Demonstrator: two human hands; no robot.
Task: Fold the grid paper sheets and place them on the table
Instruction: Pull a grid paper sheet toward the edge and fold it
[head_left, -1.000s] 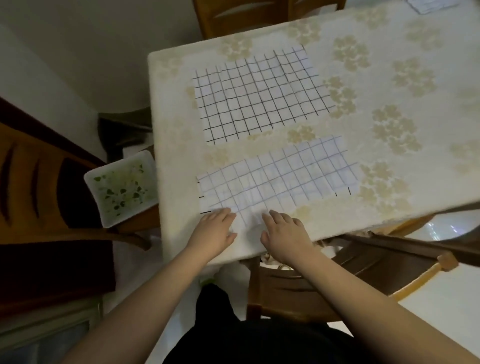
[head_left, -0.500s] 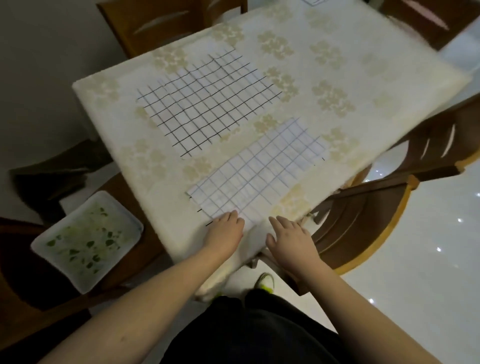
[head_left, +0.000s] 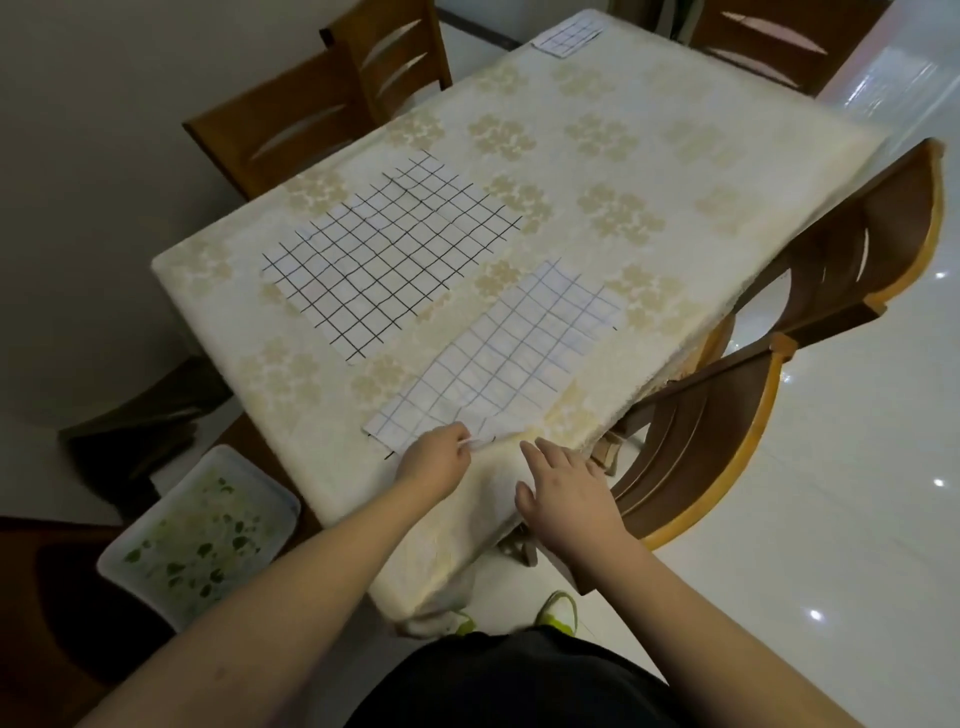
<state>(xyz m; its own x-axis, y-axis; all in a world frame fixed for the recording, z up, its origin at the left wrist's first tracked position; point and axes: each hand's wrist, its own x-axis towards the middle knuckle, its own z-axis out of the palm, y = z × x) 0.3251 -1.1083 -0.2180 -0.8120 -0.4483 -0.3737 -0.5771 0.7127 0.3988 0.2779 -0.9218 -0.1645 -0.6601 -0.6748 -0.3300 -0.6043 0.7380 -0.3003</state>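
Observation:
Two grid paper sheets lie flat on the table with its cream floral cloth. The near sheet has faint blue lines and reaches the table's front edge. My left hand pinches that sheet's near edge and lifts it slightly. My right hand hovers open just right of it, over the table's edge, holding nothing. The far sheet has bold black lines and lies untouched. A small folded grid paper rests at the table's far end.
Wooden chairs stand around the table: two on the right, two at the far left, one at the far end. A white tray with green bits sits on a seat at lower left. Glossy white floor lies to the right.
Both hands were pressed flat on the near sheet's edge. Now my left hand has pinched and raised that edge, my right hand has lifted off. The camera view has swung left.

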